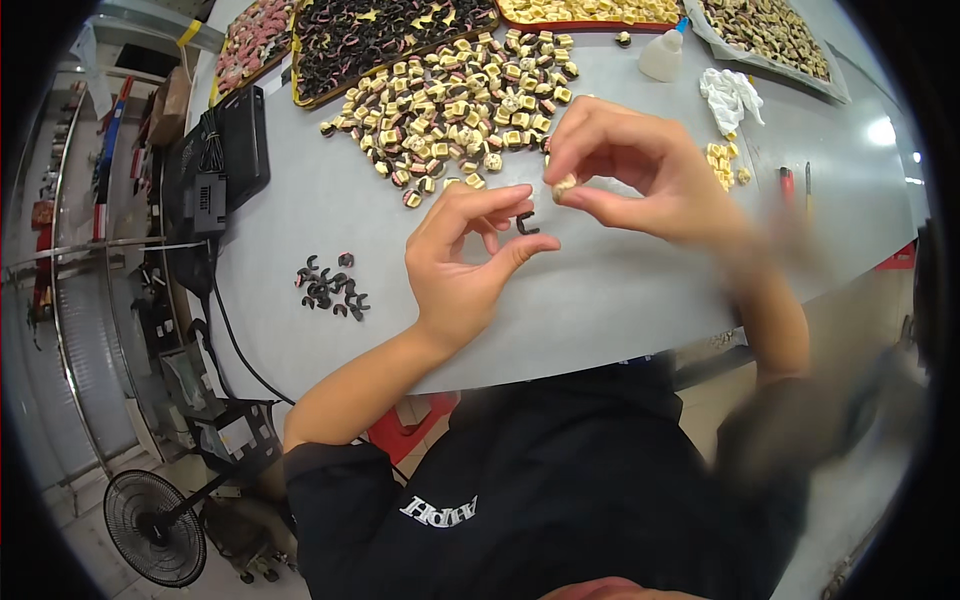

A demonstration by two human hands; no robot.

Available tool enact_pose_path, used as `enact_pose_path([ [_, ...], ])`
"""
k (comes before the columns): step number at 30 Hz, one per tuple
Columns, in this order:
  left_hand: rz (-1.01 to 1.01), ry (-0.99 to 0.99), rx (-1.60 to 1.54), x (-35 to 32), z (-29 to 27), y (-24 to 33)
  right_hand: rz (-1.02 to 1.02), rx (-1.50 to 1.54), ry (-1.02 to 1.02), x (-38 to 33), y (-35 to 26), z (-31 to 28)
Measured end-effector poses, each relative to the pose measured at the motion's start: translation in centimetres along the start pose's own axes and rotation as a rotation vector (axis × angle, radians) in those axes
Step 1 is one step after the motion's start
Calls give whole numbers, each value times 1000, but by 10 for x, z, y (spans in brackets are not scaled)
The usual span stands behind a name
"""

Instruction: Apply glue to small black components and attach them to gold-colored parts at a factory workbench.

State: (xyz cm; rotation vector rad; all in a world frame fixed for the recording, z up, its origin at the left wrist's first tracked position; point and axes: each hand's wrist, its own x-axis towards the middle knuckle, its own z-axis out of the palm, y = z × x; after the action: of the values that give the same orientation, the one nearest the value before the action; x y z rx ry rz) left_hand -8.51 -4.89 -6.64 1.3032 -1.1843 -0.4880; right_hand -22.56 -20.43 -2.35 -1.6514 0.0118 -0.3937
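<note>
My left hand [465,255] is over the grey table with thumb and forefinger curved toward each other. A small black C-shaped piece [527,223] sits between them, seemingly held at the fingertips. Just to its right and slightly farther away, my right hand [630,170] pinches a small cream-coloured piece [563,187] between thumb and fingers. Beyond both hands spreads a large heap of cream-and-black pieces [450,105], some with pink parts. Several loose black C-shaped pieces [330,287] lie left of my left forearm.
Trays of black pieces [390,40], pink pieces [255,40], cream pieces [590,10] and mixed pieces [770,45] line the far side. A white squeeze bottle [661,57], crumpled white tissue [731,98], small cream pieces [720,165] and a red-handled tool [787,185] lie right. A black device [235,145] stands left.
</note>
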Motion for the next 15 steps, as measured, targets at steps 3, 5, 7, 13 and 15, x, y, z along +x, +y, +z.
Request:
enact_pose_path([
  [3,38,88,23,2,0,-2,2,0,119,2,12,7],
  [5,40,120,28,3,1,-1,63,55,125,3,12,11],
  [7,38,138,32,4,0,-1,194,150,150,4,11,14],
  [13,111,150,104,5,-2,-4,386,255,214,4,5,21],
  [15,120,146,107,5,-2,-6,433,303,200,4,5,21],
])
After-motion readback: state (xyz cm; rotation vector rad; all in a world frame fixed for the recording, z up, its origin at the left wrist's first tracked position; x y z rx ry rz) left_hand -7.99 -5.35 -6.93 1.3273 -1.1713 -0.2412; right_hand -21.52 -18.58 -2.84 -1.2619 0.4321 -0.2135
